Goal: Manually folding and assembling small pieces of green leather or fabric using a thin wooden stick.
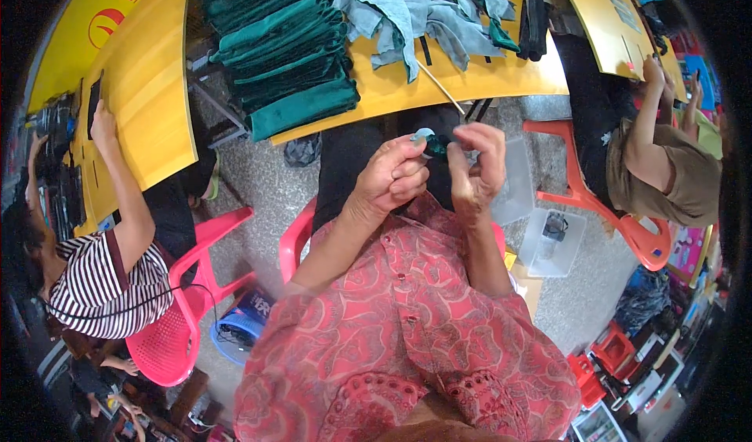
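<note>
Small dark green piece (436, 146) with a pale grey-blue patch at its left end, held up between the two hands over the lap, off the near edge of the yellow table (384, 82), not resting on it. Left hand (394, 174): fingers curled in, thumb and forefinger closed on the pale end. Right hand (479, 164): fingers bent, thumb and fingertips just beside the dark end, blurred; can't tell if it grips or only touches. Piece looks like the same kind of material as the stack of green velvety cloth (286, 58) at the table's far left, reaching down to the near edge, and the loose grey-blue cloth pieces (427, 19) heaped right of it; too small to be sure. If so, likely very light, soft and floppy, no stiffness of its own; nap probably a bit slippery, edges might fray, hardly breakable. Best hold seems a fingertip pinch at each end, close to the edge, kept lightly taut; a whole-fist hold would probably crumple it. Thin pale stick (441, 88) pokes out over the near edge, just beyond the hands; dark folded strips (533, 23) lie toward the table's right end.
</note>
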Demonstrator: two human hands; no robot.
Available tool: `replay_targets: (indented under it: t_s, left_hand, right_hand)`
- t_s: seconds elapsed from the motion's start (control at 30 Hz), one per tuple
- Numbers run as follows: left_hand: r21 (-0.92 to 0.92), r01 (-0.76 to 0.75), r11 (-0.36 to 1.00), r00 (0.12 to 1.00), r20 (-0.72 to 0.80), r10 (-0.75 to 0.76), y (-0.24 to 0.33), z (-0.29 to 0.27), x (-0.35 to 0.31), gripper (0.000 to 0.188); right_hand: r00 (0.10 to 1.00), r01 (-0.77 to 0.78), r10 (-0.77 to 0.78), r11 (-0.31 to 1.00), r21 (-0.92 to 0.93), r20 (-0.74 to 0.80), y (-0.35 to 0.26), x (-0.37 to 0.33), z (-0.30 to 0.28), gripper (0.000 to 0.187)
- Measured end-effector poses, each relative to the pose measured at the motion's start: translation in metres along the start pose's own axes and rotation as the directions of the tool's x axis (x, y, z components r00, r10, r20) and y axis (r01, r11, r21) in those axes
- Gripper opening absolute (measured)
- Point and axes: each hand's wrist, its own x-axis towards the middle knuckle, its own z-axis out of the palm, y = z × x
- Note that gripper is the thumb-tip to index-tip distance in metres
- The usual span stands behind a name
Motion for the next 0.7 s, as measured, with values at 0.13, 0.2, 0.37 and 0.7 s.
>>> replay_targets:
  t_s: [0.13,0.2,0.37,0.7]
  left_hand:
    - [-0.002,0.025,1.000,0.997,-0.078,-0.025,0.005,0.010,-0.005,0.012]
    - [0.021,0.024,0.999,0.994,-0.107,-0.022,0.005,0.010,-0.006,0.012]
    - [0.103,-0.023,0.994,0.991,-0.126,0.036,0.004,0.010,-0.010,0.013]
    - [0.223,-0.040,0.974,0.982,-0.171,0.080,0.005,0.014,-0.012,0.015]
  right_hand:
    - [0.989,0.043,-0.050,0.998,0.050,0.140,-0.010,-0.007,-0.003,0.026]
    - [0.990,0.020,-0.022,1.000,0.013,0.140,-0.010,-0.010,0.001,0.026]
    - [0.973,-0.035,0.044,0.998,-0.043,0.228,-0.008,-0.005,-0.002,0.024]
    - [0.980,0.003,-0.008,1.000,0.028,0.201,-0.001,-0.004,0.002,0.024]
